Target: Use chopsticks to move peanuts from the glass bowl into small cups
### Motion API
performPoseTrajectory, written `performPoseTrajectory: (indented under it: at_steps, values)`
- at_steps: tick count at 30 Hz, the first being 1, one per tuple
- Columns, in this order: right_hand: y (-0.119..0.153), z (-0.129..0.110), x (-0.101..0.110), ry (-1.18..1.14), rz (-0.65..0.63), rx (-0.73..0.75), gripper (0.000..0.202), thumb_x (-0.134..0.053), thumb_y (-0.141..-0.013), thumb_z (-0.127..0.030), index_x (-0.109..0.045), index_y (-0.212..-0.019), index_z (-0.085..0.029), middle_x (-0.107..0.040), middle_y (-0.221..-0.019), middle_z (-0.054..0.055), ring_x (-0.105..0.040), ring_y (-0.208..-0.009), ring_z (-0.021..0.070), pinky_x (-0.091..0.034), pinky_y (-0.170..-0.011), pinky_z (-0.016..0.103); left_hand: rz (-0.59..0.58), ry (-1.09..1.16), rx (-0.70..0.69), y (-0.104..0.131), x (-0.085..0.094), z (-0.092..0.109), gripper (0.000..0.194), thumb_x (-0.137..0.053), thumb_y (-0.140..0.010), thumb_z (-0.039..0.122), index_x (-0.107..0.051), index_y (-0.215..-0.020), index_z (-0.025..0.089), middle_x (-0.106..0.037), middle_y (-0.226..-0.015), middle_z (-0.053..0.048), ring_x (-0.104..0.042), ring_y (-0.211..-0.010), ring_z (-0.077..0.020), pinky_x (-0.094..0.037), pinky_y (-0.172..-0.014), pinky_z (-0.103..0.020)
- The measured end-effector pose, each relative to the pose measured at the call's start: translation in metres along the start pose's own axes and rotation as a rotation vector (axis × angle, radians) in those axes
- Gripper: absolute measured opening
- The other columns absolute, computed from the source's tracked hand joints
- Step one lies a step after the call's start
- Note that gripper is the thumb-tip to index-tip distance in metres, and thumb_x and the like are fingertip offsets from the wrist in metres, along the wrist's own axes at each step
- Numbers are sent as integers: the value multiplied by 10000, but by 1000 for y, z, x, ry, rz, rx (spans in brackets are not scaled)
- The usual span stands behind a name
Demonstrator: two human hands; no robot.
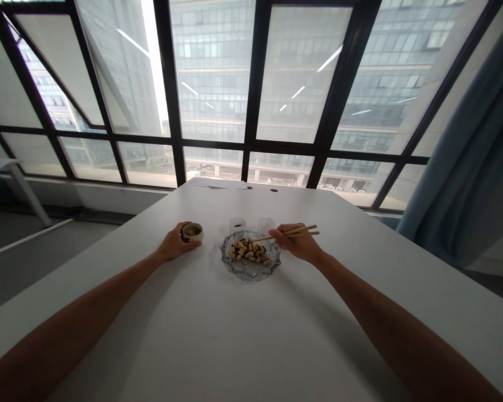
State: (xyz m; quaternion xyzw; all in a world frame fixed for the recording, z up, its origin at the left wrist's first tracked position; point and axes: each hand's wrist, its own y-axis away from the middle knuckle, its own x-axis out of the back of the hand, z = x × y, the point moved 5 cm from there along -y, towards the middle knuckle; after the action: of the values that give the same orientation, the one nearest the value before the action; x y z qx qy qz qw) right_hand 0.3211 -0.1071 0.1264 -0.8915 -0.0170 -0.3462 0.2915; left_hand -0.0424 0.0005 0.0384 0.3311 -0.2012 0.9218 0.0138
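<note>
My left hand (176, 243) is wrapped round a small light-coloured cup (193, 233) with a dark pattern, at the left of the plate. What the cup holds is too dim to make out. A pair of wooden chopsticks (298, 230) is gripped in my right hand (294, 241). Their tips point left, over a clear scalloped glass plate (251, 273). Nuts that look like pistachios (248, 251), with darker pieces among them, are heaped in the plate. Whether the tips pinch a nut cannot be told.
Behind the plate stand two small clear containers; the left container (237, 225) has something dark inside, and the right container (266, 225) is partly behind my hand. Papers (218, 183) lie at the far edge of the white table (209, 335). A blue curtain (456, 167) hangs at the right.
</note>
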Motion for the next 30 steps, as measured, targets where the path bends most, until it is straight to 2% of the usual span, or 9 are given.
performPoseTrajectory:
  at_steps: [3,6,9,12,16,20,24,27,30]
  values:
    - [-3,12,9,-83,114,-105,570,-601,-843,-698,-690,-625,-179,-658,-536,54,-583,-484,151,-433,-467,254,48,-119,-152,5,1,14,820,-788,-626,557,-497,-1304,200,-641,-1299,-115,-617,-1207,-293,-492,-1062,-428]
    - [-5,24,15,-262,231,-235,605,-666,-746,-758,-726,-696,-159,-688,-566,72,-611,-475,156,-485,-457,259,50,-214,-258,11,-2,22,718,-761,-691,487,-499,-1308,230,-575,-1397,-112,-534,-1313,-301,-431,-1133,-460]
    - [-6,29,18,-403,286,-310,649,-723,-645,-790,-733,-708,-144,-692,-561,75,-618,-453,153,-523,-448,261,67,-242,-388,13,-5,27,672,-745,-732,458,-499,-1316,235,-576,-1399,-117,-525,-1323,-310,-429,-1136,-481]
    - [-7,30,19,-456,301,-333,659,-749,-600,-791,-731,-684,-137,-688,-543,74,-607,-426,142,-524,-425,251,120,-251,-520,14,-5,29,648,-744,-753,476,-514,-1304,224,-609,-1356,-128,-570,-1272,-318,-464,-1100,-481]
    - [-7,29,18,-455,310,-324,633,-754,-624,-766,-741,-696,-137,-691,-542,72,-617,-431,147,-527,-422,249,150,-274,-513,16,-4,29,671,-755,-742,515,-523,-1301,226,-632,-1343,-124,-604,-1235,-320,-479,-1077,-477]
    - [-3,21,19,-391,382,-239,592,-713,-711,-741,-744,-702,-150,-687,-538,60,-612,-424,148,-510,-416,252,144,-223,-374,16,-4,29,736,-768,-690,582,-527,-1290,229,-672,-1276,-105,-659,-1144,-309,-523,-1011,-446]
    - [4,-6,12,-271,443,-63,518,-647,-842,-661,-751,-718,-169,-696,-556,51,-619,-444,149,-501,-440,257,134,-140,-303,16,-4,29,761,-765,-660,628,-530,-1257,217,-714,-1171,-92,-700,-1038,-288,-557,-921,-407]
    - [-1,-40,-9,-160,334,119,452,-613,-918,-558,-742,-692,-188,-698,-567,39,-631,-477,147,-514,-504,266,122,-125,-314,17,-5,31,753,-769,-659,625,-534,-1245,214,-722,-1145,-87,-709,-1005,-280,-561,-892,-392]
    - [-15,-72,-37,-83,224,271,471,-549,-974,-491,-710,-641,-199,-692,-578,29,-630,-503,138,-504,-545,264,98,-138,-325,18,-6,34,759,-777,-648,630,-537,-1243,224,-721,-1156,-83,-710,-1005,-283,-560,-894,-393]
